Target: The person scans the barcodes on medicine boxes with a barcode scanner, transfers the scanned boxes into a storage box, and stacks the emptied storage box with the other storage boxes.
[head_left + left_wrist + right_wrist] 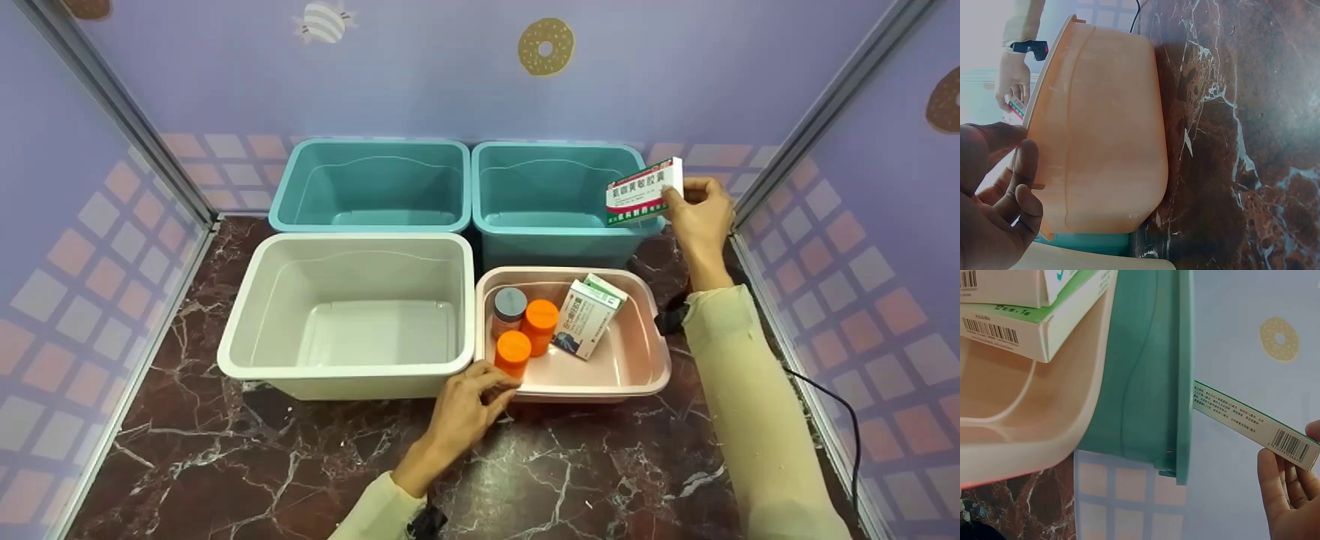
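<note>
My right hand (701,214) pinches a white medicine box (643,193) with green and red bands above the right end of the right teal bin (559,240). In the right wrist view the box's (1258,424) barcoded narrow side faces the camera. My left hand (466,405) pinches the near left rim of the pink basin (652,360), fingers on one side and thumb on the other. Inside the basin stand two orange-capped bottles (513,352) and a grey-capped bottle (511,304). Beside them lie a white medicine box (586,319) and a green-edged box (611,289), partly covered.
A white bin (345,373) stands left of the basin, with a left teal bin (371,227) behind it. All stand on a dark marbled table (300,465) between purple walls. A black cable (847,409) runs along the right side.
</note>
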### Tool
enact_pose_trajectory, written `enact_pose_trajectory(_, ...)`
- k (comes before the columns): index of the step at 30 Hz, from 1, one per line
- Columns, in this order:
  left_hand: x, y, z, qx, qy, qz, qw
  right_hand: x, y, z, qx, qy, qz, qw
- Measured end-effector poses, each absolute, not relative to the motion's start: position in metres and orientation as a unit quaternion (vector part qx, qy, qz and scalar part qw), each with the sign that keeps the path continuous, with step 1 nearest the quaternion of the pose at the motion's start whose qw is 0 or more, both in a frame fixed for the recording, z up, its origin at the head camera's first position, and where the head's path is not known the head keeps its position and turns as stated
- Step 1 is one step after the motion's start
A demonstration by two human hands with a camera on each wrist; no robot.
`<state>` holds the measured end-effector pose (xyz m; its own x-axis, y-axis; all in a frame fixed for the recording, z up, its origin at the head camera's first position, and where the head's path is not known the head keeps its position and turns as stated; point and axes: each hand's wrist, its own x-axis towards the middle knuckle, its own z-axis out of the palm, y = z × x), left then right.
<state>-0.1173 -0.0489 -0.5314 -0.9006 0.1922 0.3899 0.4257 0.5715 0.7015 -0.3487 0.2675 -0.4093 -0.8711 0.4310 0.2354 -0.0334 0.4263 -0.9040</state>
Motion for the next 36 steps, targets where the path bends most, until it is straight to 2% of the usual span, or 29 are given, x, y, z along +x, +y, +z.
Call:
enact_pose_trajectory(4, -0.118, -0.049, -0.533, -0.179, -0.874, -0.428, 0.148, -0.353, 0.265, -0.412, -0.120, -0.817, 0.519, 0.221)
enact_pose_trajectory(16, -0.118, -0.049, -0.532, -0.173, -0.874, -0.433, 0.137, -0.361, 0.256, -0.420, -0.117, -0.843, 0.472, 0.230)
enact_pose_trajectory(36, -0.117, -0.049, -0.532, -0.169, -0.876, -0.433, 0.126, -0.371, 0.249, -0.432, -0.108, -0.874, 0.432, 0.198)
